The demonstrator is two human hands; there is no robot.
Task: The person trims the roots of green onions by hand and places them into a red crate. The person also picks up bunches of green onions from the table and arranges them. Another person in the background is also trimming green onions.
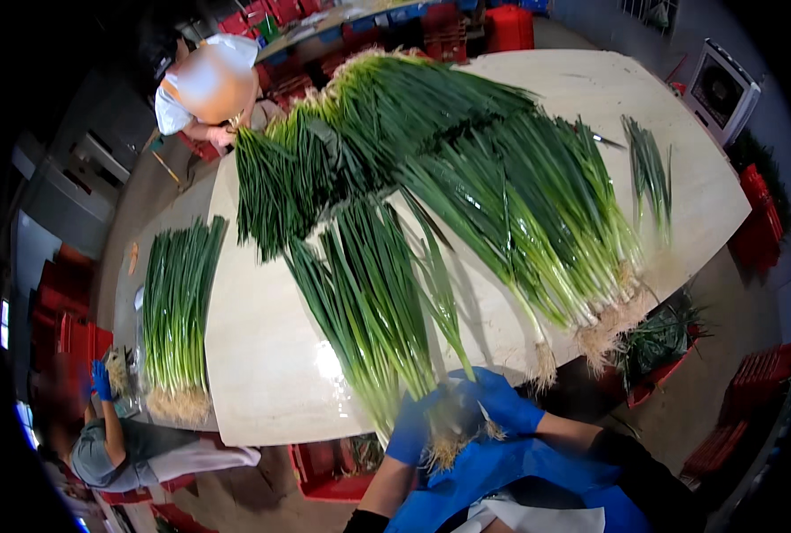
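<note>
At the table's near edge, my left hand (409,426), in a blue glove, closes round the white lower ends of green onion stalks (360,311), whose roots hang below it. My right hand (502,404), also blue-gloved, grips the root end of a stalk that leans up and left across the board. Some detail between my hands is blurred. A wide pile of green onions (529,213) lies to the right, roots toward me. More leafy bunches (280,186) cover the far middle of the pale tabletop (262,373).
A co-worker (200,89) stands at the far left; another (111,453) in blue gloves sits at lower left beside a separate bunch (178,329). A knife (609,140) and small bunch (649,178) lie right. Red crates (324,466) surround the table; a fan unit (715,89) stands behind.
</note>
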